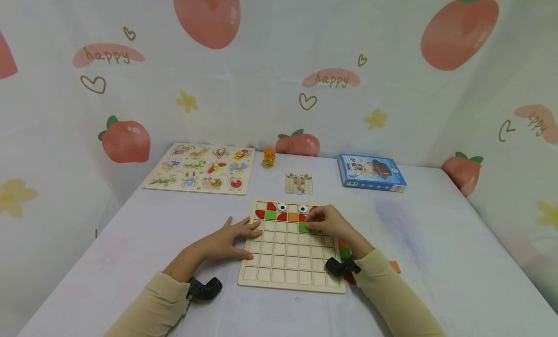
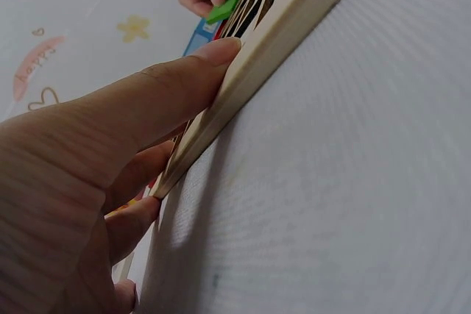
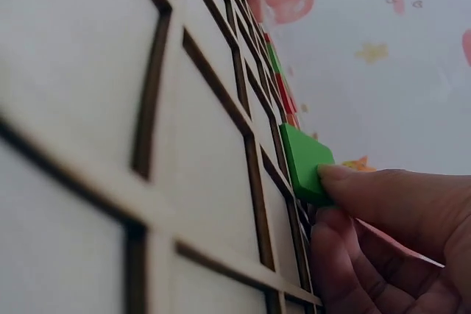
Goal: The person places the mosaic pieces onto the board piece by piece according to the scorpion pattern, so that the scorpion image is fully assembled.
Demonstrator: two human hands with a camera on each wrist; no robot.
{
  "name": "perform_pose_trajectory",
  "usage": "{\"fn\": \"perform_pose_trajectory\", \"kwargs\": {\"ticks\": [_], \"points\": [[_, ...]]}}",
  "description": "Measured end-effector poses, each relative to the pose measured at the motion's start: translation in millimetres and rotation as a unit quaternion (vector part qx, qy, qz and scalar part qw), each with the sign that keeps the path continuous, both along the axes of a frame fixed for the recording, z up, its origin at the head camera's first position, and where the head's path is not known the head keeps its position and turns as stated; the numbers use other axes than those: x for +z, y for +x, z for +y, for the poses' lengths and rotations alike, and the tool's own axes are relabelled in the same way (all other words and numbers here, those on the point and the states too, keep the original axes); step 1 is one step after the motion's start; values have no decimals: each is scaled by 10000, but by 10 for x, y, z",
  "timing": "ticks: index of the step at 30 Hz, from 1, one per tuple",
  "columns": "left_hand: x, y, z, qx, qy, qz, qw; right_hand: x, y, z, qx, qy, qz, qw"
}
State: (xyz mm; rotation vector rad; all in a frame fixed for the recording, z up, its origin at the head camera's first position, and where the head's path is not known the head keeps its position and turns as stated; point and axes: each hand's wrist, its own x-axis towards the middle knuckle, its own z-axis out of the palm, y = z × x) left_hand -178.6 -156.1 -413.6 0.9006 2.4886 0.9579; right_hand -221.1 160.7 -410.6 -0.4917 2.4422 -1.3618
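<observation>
A wooden grid board (image 1: 279, 263) lies on the table. My left hand (image 1: 224, 240) rests on its left edge with fingers spread; in the left wrist view the thumb (image 2: 176, 86) touches the rim. Between thumb and fingers my right hand (image 1: 331, 224) pinches a green square tile (image 3: 303, 167), held tilted over the upper right cells. Along the board's top rows sit red rounded pieces (image 1: 260, 214), two eye tiles (image 1: 282, 207), a green square (image 1: 271, 215) and an orange square (image 1: 293, 217). The right hand hides part of the upper right corner.
Loose green and orange pieces (image 1: 345, 252) lie right of the board, partly under the right forearm. Behind it are a small pattern card (image 1: 299, 184), an insect puzzle board (image 1: 200, 168), an orange toy figure (image 1: 269, 156) and a blue box (image 1: 371, 173).
</observation>
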Motion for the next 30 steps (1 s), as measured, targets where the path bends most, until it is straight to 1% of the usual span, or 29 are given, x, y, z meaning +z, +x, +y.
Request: {"fn": "perform_pose_trajectory", "kwargs": {"ticks": [6, 12, 17, 24, 26, 30], "points": [[1, 3, 3, -9, -4, 4, 10000, 20, 30, -4, 36, 190, 234, 9995], [7, 7, 5, -3, -33, 35, 10000, 19, 21, 8, 150, 193, 244, 9994], [5, 2, 4, -14, -51, 41, 10000, 50, 5, 6, 168, 227, 202, 9994], [0, -9, 3, -16, -68, 5, 10000, 110, 4, 77, 276, 140, -67, 9995], [3, -7, 4, -27, -56, 13, 10000, 125, 17, 134, 255, 139, -118, 9995], [13, 6, 4, -31, -28, -11, 10000, 176, 68, 258, 68, 240, -201, 9995]]}}
